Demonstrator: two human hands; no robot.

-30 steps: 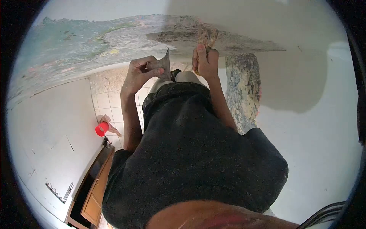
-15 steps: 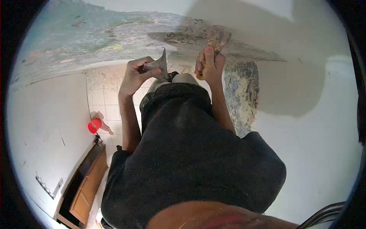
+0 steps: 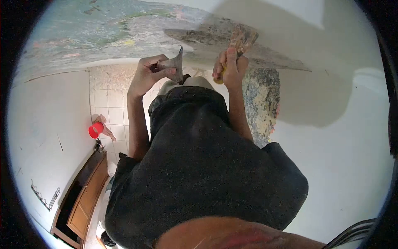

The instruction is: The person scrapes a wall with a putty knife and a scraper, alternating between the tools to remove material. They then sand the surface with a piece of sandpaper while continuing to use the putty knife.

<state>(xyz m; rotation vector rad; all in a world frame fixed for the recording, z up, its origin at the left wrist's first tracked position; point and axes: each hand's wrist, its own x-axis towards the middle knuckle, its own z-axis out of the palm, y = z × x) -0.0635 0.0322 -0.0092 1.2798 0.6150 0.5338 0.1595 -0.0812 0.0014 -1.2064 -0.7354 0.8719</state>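
My left hand [image 3: 149,76] pinches a curved, stiff grey sheet [image 3: 176,65], which looks like a bent piece of sandpaper, with one edge pointing up. In my right hand [image 3: 233,68] is a scraper [image 3: 243,38] with a yellowish handle and a wide blade crusted with brown and whitish residue. My fingers wrap round its handle, and the thumb lies along it towards the blade. The blade appears in front of the stripped wall patch [image 3: 195,36]; whether it touches cannot be made out. Both hands are held ahead of my body, apart from each other.
Another rough, stripped patch [image 3: 261,103] lies right of my right arm, beside white wall. At left are floor tiles [image 3: 115,98], a red container [image 3: 95,130] with a cloth [image 3: 107,130], a wooden cabinet [image 3: 87,199] and wall hooks [image 3: 41,195]. Dark cables [image 3: 352,232] run at lower right.
The scraper's blade has shifted slightly right and tilts more to the right. My left hand keeps the grey sheet, now a little higher. The view has moved slightly.
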